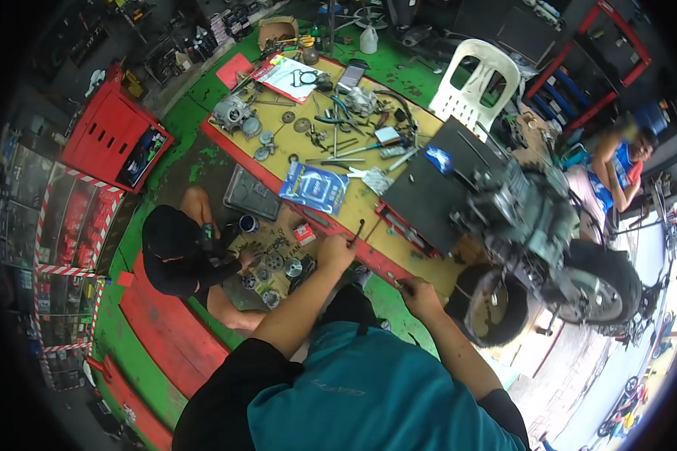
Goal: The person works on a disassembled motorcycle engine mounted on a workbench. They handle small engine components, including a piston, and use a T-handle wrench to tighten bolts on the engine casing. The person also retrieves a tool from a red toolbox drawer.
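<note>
Left arm: reaches forward from a short black sleeve, elbow bent, the forearm slanting up and rightward to the left hand (336, 254) by the worktop's near edge.
Left fingers: curled together around a slim, dark, rod-shaped tool (359, 231), whose free end points away over the edge; contact with the worktop cannot be told.
Right arm: bent, the forearm angling inward and leftward to the right hand (423, 296), near the same edge.
Right fingers: pinched on a small silvery metal piece (392, 276), partly hidden.
Surface: a yellow worktop with a red edge (237, 159), carrying scattered tools, grey metal parts, a blue-and-white plastic packet (314, 188) and a flat black board (432, 197).
Right side: a large grey metal engine (530, 210) beside a black tyre (602, 282).
Beyond: a white plastic chair (466, 113).
Floor: worn green paint (184, 120); a co-worker in a black cap (165, 244) crouches beside round metal parts.
Left wall: a red metal cabinet (101, 128).
</note>
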The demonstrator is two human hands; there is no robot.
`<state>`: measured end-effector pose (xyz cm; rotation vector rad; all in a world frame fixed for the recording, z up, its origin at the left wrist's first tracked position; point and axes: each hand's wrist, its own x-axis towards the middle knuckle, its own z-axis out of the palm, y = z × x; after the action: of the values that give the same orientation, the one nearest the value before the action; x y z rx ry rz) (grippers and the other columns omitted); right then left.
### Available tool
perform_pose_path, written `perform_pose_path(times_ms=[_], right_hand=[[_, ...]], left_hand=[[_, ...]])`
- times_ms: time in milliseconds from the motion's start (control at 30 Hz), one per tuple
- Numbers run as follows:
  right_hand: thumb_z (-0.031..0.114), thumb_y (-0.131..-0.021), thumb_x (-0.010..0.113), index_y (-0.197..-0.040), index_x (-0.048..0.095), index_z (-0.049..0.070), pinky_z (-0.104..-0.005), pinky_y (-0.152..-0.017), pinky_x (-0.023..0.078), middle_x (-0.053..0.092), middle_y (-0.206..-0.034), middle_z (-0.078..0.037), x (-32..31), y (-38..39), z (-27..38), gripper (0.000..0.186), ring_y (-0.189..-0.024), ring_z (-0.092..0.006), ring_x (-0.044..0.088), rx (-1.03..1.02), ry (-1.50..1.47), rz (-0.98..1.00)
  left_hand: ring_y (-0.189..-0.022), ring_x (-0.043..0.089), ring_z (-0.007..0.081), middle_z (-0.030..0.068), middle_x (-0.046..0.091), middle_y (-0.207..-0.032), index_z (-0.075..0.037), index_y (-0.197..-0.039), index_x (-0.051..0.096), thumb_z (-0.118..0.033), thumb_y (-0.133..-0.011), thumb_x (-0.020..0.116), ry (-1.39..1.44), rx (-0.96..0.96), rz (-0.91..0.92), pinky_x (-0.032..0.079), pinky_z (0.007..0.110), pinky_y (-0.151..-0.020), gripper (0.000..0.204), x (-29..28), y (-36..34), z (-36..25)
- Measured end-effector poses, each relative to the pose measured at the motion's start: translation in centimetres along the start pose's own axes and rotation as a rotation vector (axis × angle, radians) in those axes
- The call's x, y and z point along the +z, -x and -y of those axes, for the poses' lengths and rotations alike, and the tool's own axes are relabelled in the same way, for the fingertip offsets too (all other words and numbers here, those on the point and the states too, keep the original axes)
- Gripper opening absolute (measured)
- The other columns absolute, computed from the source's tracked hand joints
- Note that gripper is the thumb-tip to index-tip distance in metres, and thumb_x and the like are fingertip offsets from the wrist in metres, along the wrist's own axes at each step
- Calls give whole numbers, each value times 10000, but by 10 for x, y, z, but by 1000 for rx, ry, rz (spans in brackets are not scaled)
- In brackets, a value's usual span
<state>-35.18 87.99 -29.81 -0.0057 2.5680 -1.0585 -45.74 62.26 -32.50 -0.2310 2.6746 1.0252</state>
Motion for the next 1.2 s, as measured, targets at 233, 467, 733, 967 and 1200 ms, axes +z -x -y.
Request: perform_pose_path(times_ms=[233, 467, 733, 967, 1200], right_hand=[[184, -887, 693, -1140, 757, 141, -435, -828, 575, 691, -1043, -129, 17, -82, 12, 264, -925, -322, 703, -16, 202, -50], [234, -919, 657, -1155, 723, 188, -442, -804, 587, 677, -1080, -95, 38, -121, 3, 249, -947, -313, 697, -18, 479, 7], [190, -911, 656, -1264, 680, 212, -457, -819, 560, 654, -1089, -81, 37, -141, 23, 355, -992, -315, 633, -68, 589, 132], [109, -865, 643, -1281, 654, 134, -463, -846, 549, 621, -1174, -147, 41, -153, 35, 417, -1097, -361, 579, -158, 712, 110], [112, -880, 634, -1249, 647, 131, -467, -827, 550, 597, -1179, -161, 40, -157, 29, 370, -1098, -369, 568, -197, 682, 139]], left_hand=[[-817, 724, 342, 132, 750, -871, -69, -956, 757, -234, -816, 744, 123, -59, -44, 573, 441, -741, 217, 22, -60, 2], [-748, 720, 312, 156, 723, -805, -25, -964, 734, -280, -802, 811, 294, -36, -63, 562, 409, -693, 312, 33, -96, 10], [-731, 726, 309, 153, 728, -836, -28, -1042, 707, -361, -831, 806, 360, -98, 65, 569, 421, -673, 407, 18, -105, 18], [-968, 689, 349, 183, 663, -1104, -26, -1250, 605, -316, -881, 755, 484, -38, 111, 558, 423, -824, 493, 20, -78, 16], [-1144, 614, 389, 210, 596, -1241, -19, -1333, 540, -277, -890, 733, 502, 62, 186, 513, 445, -960, 548, 18, -67, 21]])
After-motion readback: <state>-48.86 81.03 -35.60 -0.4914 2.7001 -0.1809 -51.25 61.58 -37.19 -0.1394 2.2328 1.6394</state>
